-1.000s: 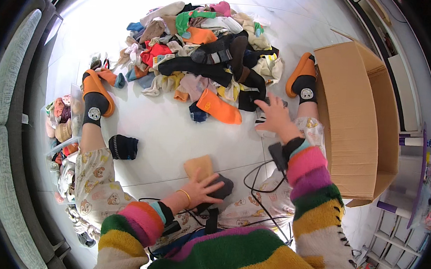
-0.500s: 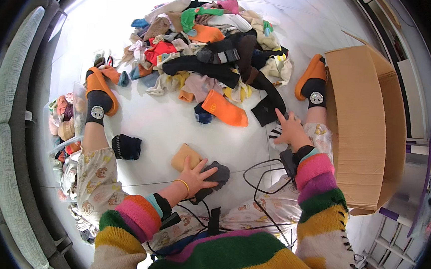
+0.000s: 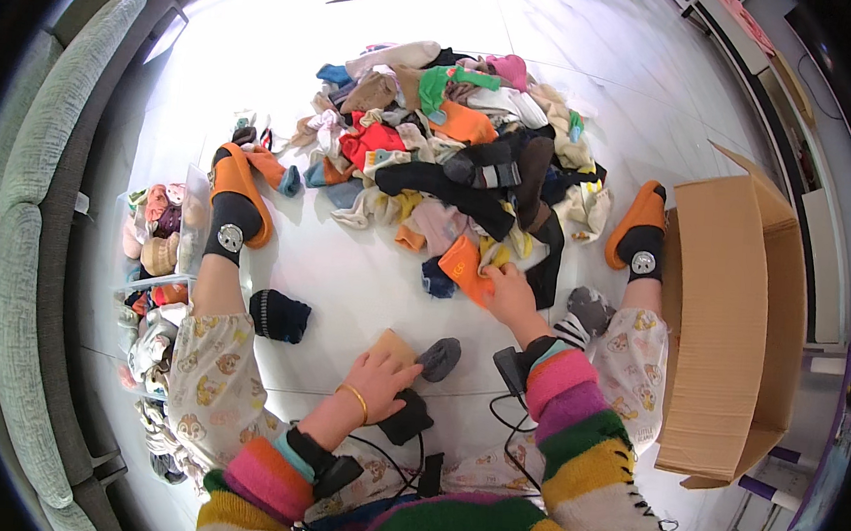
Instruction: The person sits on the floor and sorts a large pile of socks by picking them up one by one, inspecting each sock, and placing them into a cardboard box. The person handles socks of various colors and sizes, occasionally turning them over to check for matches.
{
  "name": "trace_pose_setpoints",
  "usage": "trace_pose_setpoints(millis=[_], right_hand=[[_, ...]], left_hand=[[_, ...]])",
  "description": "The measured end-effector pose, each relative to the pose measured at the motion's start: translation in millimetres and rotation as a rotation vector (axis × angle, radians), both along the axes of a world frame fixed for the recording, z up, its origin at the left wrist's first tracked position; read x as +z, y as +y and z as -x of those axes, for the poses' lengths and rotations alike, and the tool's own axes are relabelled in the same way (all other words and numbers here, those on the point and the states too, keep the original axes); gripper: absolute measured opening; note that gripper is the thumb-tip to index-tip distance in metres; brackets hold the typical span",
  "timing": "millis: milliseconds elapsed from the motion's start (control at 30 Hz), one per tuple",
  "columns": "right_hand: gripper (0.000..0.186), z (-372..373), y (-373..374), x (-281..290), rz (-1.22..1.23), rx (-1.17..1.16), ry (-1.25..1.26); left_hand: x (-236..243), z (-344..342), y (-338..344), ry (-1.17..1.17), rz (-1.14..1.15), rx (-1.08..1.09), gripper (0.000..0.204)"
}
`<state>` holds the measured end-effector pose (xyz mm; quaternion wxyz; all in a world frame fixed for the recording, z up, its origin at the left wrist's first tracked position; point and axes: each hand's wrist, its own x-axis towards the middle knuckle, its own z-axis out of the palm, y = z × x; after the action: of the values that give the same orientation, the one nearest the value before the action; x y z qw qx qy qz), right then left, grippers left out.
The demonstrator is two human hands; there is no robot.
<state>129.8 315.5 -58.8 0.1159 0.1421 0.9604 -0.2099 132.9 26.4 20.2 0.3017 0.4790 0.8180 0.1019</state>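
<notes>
My right hand (image 3: pixel 512 299) is at the near edge of a mixed heap of loose socks (image 3: pixel 441 183). Its fingers bend over the toe end of an orange sock (image 3: pixel 463 268) and cover part of it. My left hand (image 3: pixel 378 386) is low over the floor between my legs, fingers apart. Partly under it lies a tan folded sock (image 3: pixel 395 346). Close to its fingertips are a grey sock (image 3: pixel 440 358) and a black sock (image 3: pixel 407 420). A navy-black sock bundle (image 3: pixel 279 315) rests by my left knee, and a grey patterned sock (image 3: pixel 588 311) with a striped one lies beside my right leg.
Clear plastic bins (image 3: pixel 191 225) with rolled socks stand left of my left leg, near a grey sofa (image 3: pixel 21 267). An open cardboard box (image 3: pixel 717 335) is at my right. Black cables (image 3: pixel 508 429) loop near my lap. My feet in orange slippers (image 3: pixel 243 194) flank the heap.
My right hand has moved left from the black sock onto the orange sock. My left hand has slid off the grey sock toward the tan one. The view has shifted, too.
</notes>
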Motion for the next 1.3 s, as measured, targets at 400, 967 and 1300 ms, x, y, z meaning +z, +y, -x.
trace_pose_setpoints(millis=[400,967,1300], right_hand=[[0.033,115,-5,61,-0.217,-0.006,0.201],[0.028,114,-96,66,0.666,-0.109,0.574],[0.027,116,-112,86,1.505,-0.324,0.537]], left_hand=[[-4,30,-12,-0.051,-0.131,0.22,0.038],[-9,44,-4,-0.686,-0.594,0.882,0.024],[-3,66,-2,-0.852,-0.819,1.22,0.029]])
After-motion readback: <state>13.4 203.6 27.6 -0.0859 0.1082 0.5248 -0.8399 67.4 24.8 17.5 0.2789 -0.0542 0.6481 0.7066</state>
